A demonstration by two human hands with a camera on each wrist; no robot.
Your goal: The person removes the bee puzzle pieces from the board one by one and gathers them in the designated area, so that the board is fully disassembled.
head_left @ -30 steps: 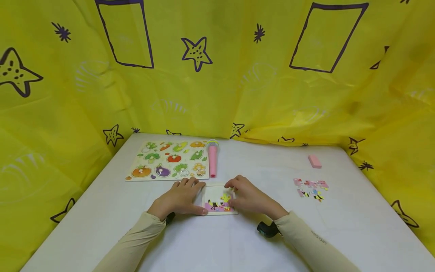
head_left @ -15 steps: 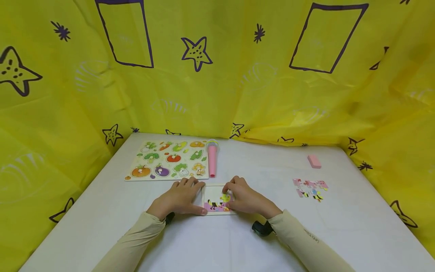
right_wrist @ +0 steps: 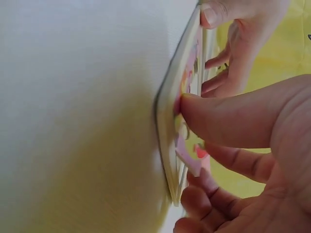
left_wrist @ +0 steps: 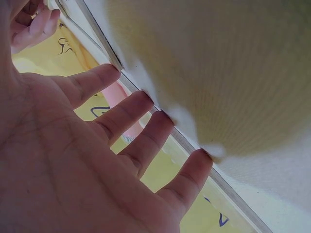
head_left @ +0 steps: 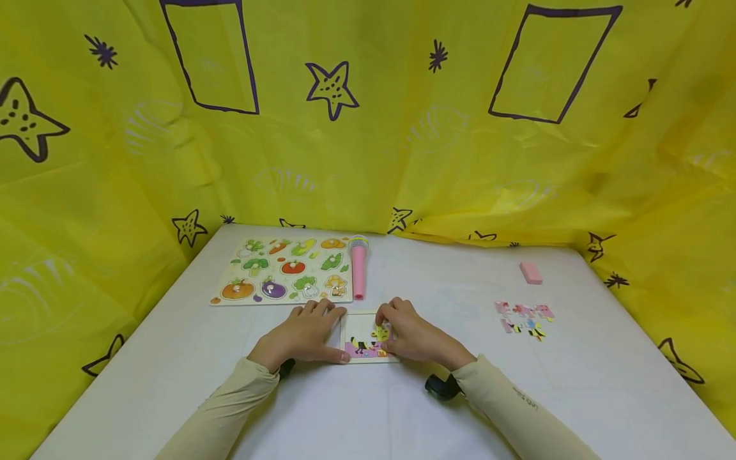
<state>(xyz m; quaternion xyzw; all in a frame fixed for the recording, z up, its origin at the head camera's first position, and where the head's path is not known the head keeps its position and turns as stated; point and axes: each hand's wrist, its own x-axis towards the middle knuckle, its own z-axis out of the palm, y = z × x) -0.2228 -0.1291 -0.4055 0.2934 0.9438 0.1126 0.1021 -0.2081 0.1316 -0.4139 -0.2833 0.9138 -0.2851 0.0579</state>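
A small white puzzle tray (head_left: 370,360) lies on the table between both hands, its lower part filled with pink and yellow puzzle pieces (head_left: 361,349). My left hand (head_left: 301,337) rests at the tray's left side, thumb on the lower corner, index finger by the upper one. Its fingers are spread and fairly straight in the left wrist view. My right hand (head_left: 416,335) pinches a pink and yellow puzzle piece (right_wrist: 189,154) over the tray's right side, the piece tilted up from the tray. In the right wrist view its thumb touches the pieces near the tray's edge.
Behind the left hand lies a vegetable peg puzzle board (head_left: 282,271), with a pink toy microphone (head_left: 359,271) along its right edge. Several loose puzzle pieces (head_left: 524,311) and a pink block (head_left: 531,273) are on the right. A yellow curtain (head_left: 368,153) surrounds the table.
My right hand has shifted slightly left over the tray, bringing the yellow-marked puzzle piece with it. The left hand stays in place.
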